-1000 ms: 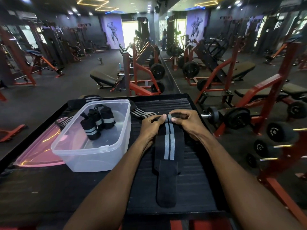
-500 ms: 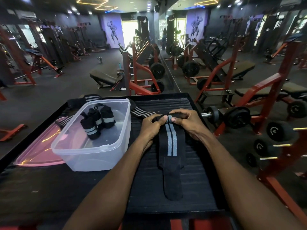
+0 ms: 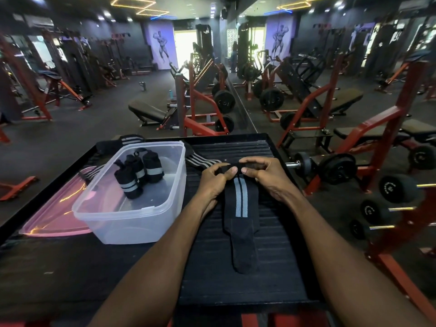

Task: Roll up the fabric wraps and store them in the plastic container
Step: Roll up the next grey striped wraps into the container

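While both hands pinch its far end, the striped wrist wrap [image 3: 238,208] lies flat.
Left hand [image 3: 213,180] and right hand [image 3: 266,175] — fingers curled on the roll — beside the plastic container [image 3: 132,223].

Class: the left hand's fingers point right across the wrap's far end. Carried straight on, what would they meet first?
Probably the right hand: the left hand faces it across the wrap, thumbs nearly touching.

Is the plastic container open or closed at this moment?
Open. The plastic container has no lid on top; three rolled wraps show inside, and the pink lid lies flat beside it.
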The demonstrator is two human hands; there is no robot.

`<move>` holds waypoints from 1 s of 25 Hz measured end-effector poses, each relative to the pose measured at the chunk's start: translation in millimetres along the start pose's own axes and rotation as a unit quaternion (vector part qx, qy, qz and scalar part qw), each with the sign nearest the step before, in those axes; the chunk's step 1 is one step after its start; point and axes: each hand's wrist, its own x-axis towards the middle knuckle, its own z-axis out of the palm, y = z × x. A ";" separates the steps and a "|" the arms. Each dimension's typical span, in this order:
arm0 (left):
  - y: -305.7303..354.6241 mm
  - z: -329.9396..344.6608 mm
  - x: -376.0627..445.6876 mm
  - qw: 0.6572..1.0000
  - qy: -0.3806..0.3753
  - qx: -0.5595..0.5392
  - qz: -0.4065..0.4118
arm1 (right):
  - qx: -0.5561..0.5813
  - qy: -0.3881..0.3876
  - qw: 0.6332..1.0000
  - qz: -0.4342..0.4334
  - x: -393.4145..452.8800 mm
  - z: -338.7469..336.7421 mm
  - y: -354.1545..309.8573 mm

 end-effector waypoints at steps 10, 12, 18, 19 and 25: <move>1.0 1.1 0.9 0.997 -0.021 -0.067 -0.033 | 0.051 -0.018 0.999 0.001 -2.0 0.4 -2.9; 1.0 -0.7 0.5 0.999 -0.003 -0.036 -0.005 | 0.062 -0.023 0.997 0.046 -2.5 1.7 -2.3; 2.8 2.1 0.2 0.997 -0.039 -0.063 -0.027 | 0.025 0.004 0.999 0.035 -1.4 0.8 0.2; 3.5 3.2 -0.6 0.994 -0.047 -0.087 -0.045 | 0.042 -0.003 0.999 0.020 -1.8 0.3 -1.1; 5.3 -0.3 -1.3 0.999 -0.009 -0.037 -0.002 | 0.096 -0.038 0.989 0.104 -2.3 0.7 -2.0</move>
